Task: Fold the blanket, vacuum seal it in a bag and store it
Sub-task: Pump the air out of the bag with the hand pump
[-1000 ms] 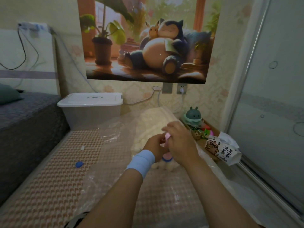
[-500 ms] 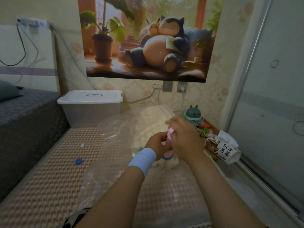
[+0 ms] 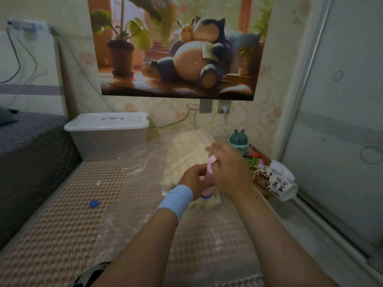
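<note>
Pink pump [image 3: 209, 172] stands on the bag [image 3: 134, 172]'s valve [image 3: 206, 196], left hand [image 3: 193, 179] curled round its barrel to steady it, right hand [image 3: 230, 168] clasping the handle, apparently to draw air.

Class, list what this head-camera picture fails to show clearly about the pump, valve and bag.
1. Pink pump, head view: the left hand and right hand gripping it cover most of it.
2. Blue valve, head view: largely hidden beneath the pump; seating unclear.
3. Vacuum bag, head view: its near end lies behind the forearms; closure unseen.
</note>
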The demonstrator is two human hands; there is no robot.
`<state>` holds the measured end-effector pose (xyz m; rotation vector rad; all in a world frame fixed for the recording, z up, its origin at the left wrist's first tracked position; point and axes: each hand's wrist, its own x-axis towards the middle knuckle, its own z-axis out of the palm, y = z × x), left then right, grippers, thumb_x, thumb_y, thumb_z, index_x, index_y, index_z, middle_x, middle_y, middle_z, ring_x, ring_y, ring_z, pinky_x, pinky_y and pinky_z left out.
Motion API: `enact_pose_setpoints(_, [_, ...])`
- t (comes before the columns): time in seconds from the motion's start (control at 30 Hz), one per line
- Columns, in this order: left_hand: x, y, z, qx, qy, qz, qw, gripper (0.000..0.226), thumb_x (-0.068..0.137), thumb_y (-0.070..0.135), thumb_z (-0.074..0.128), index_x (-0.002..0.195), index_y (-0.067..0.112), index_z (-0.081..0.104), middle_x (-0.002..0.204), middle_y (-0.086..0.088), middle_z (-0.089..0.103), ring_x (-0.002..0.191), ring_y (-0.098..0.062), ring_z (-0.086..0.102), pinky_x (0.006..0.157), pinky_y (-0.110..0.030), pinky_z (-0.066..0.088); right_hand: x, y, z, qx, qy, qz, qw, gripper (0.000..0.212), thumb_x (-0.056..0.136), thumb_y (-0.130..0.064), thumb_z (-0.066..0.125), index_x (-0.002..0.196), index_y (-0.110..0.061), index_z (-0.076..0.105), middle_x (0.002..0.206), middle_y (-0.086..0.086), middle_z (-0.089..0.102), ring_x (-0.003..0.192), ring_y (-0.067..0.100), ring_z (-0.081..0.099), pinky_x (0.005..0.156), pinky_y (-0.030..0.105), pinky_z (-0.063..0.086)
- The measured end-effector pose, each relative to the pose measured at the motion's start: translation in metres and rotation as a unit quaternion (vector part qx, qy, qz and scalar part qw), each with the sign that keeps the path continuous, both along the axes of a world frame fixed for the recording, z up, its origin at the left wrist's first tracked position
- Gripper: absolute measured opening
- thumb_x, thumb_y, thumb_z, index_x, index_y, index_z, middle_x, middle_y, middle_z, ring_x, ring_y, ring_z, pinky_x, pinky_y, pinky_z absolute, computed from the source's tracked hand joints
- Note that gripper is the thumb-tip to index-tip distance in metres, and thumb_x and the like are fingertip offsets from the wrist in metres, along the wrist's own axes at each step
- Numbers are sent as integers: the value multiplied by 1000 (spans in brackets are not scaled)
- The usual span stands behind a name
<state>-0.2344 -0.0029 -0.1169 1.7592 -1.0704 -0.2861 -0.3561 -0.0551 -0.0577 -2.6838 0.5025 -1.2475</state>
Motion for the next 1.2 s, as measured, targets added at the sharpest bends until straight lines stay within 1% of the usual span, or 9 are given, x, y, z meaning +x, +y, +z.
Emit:
enact_pose_setpoints(0.1, [4, 5, 0, 0, 10, 11, 1000, 29, 80, 18, 71, 109, 16, 68, 102, 1, 70, 98, -14, 63, 84, -28, 49, 6, -1, -4, 7, 104, 3, 995, 43, 79, -25, 44, 113, -19, 70, 115, 0, 62, 96, 26, 62, 80, 37, 47])
enact_pose_setpoints(0.3, [7, 4, 1, -11, 19, -32, 999, 51, 71, 16, 83, 119, 20, 67, 111, 6, 68, 100, -9, 62, 86, -24, 48, -10, 25, 61, -125, -252, 41, 959, 31, 90, -10, 51, 113, -6, 72, 115, 8, 68, 103, 23, 62, 87, 30, 49])
enact_pose_setpoints(0.37, [4, 2, 2, -6, 3, -32, 999, 49, 71, 17, 83, 117, 19, 67, 109, 8, 66, 97, -8, 60, 83, -21, 45, -8, 26, 58, -134, -276, 17, 951, 33, 88, -7, 52, 115, -5, 72, 117, 9, 67, 103, 22, 61, 85, 29, 47])
enact_pose_setpoints(0.6, [7, 9, 1, 8, 9, 3, 1000, 30, 80, 12, 69, 109, 14, 67, 101, 1, 69, 101, -15, 62, 81, -25, 44, 10, 7, -1, -8, 102, -11, 995, 42, 86, -24, 40, 113, -18, 72, 119, 1, 64, 102, 27, 62, 88, 39, 45])
enact_pose_setpoints(0.8, [8, 6, 1, -21, 24, -31, 999, 49, 73, 18, 81, 119, 22, 66, 112, 7, 68, 102, -10, 62, 86, -24, 49, -13, 31, 72, -128, -234, 41, 963, 38, 86, -2, 54, 119, -8, 71, 121, 8, 69, 111, 22, 62, 93, 30, 46])
enact_pose_setpoints(0.87, [4, 5, 1, -19, 13, -33, 999, 44, 74, 15, 80, 114, 24, 65, 106, 10, 67, 96, -8, 61, 81, -19, 47, -13, 34, 71, -148, -270, 44, 950, 46, 81, 2, 47, 120, -6, 70, 121, 9, 68, 110, 24, 61, 93, 30, 46])
enact_pose_setpoints(0.97, [-4, 5, 2, -35, 14, -38, 999, 32, 82, 7, 69, 99, 33, 60, 92, 13, 64, 83, -4, 59, 70, -13, 48, 1, 22, 28, -110, -162, 12, 981, 50, 79, -1, 43, 121, -9, 68, 126, 8, 64, 114, 26, 52, 93, 33, 43])
enact_pose_setpoints(1.1, [-5, 7, 3, -21, 44, -13, 999, 20, 87, 8, 58, 100, 23, 58, 101, -3, 66, 92, -17, 60, 80, -31, 52, 10, 1, -19, -15, 64, 47, 997, 45, 80, -9, 43, 116, -12, 71, 125, 9, 64, 115, 29, 51, 93, 50, 49])
enact_pose_setpoints(1.2, [-1, 9, 4, -28, 26, -38, 999, 32, 80, 17, 70, 110, 25, 63, 108, 3, 67, 100, -13, 61, 85, -31, 52, 3, 3, 7, 14, 10, 64, 998, 40, 87, -10, 46, 120, -13, 69, 134, 6, 59, 125, 22, 48, 104, 42, 43])
